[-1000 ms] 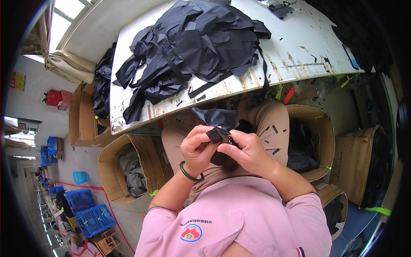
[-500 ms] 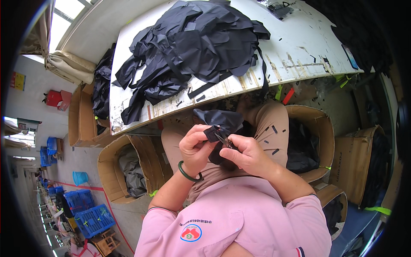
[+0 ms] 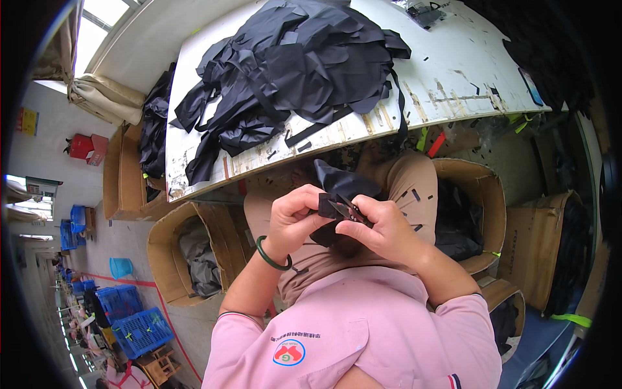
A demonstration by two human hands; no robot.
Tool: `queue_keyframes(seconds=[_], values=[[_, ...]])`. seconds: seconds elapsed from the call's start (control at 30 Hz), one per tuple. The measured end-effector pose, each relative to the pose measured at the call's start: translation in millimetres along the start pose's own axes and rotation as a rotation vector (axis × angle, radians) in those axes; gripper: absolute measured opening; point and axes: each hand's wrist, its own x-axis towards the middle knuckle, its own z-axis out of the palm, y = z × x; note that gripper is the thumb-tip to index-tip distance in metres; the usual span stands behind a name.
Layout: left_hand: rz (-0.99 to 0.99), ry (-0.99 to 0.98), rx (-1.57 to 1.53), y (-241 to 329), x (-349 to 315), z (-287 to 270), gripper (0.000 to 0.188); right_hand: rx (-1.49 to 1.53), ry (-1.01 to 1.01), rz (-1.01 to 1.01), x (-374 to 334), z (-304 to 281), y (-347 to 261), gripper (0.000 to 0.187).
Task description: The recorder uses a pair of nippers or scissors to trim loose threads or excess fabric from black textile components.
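Above my lap, my left hand pinches the edge of a black fabric piece, whose loose part hangs toward the table. My right hand is closed around small dark thread snips. The blades point left and lie against the fabric edge close to my left fingertips; whether they are cutting cannot be made out. Beyond my hands, a heap of black fabric pieces covers much of the white table, with a few straps hanging over its near edge.
Open cardboard boxes stand on both sides: one at my left with grey fabric, another at my right with black fabric. Small black scraps lie on my trouser leg. Blue plastic crates sit on the floor at far left.
Both hands have shifted slightly right with the fabric and the snips. The hanging fabric has swung right, and a dark scrap now shows on my lap near my left wrist.
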Motion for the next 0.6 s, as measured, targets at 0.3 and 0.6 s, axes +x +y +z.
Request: queue_keyframes(seconds=[0.3, 0.6], values=[[-0.182, -0.218, -0.069, 16.3, 14.5, -15.4, 0.01, -0.227, -0.125, -0.101, 1.8, -21.6, 1.9, 0.038], [-0.103, -0.331, 0.166, 15.2, 21.2, -15.2, 0.01, -0.414, -0.105, -0.231, 4.2, -24.3, 6.5, 0.038]])
